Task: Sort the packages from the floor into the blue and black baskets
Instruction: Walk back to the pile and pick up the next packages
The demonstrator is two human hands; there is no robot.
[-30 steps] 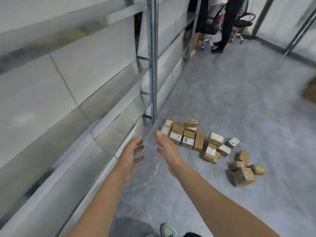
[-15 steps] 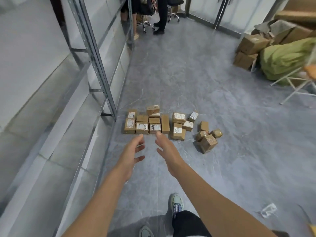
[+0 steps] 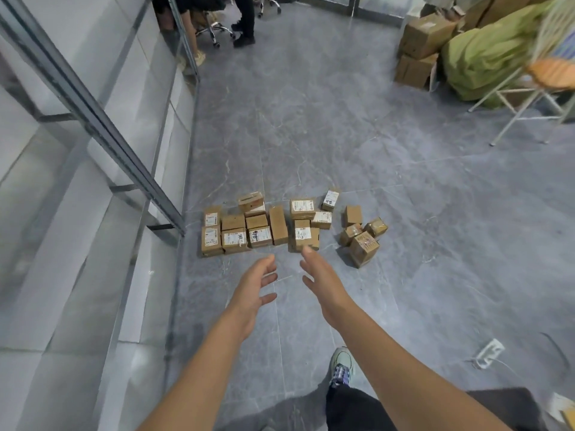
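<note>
The small cardboard packages (image 3: 278,225) lie packed together on the grey floor (image 3: 342,144), beside the foot of the metal rack (image 3: 102,126), a few tumbled loosely to the right; no blue or black basket is in view. The left grip (image 3: 252,290) and the right grip (image 3: 323,284) hover near the front edge of the group, fingers relaxed and apart, holding nothing. As the boxes touch each other, a hasty reach may drag a neighbour along, and a label not read may send a package to the wrong basket.
</note>
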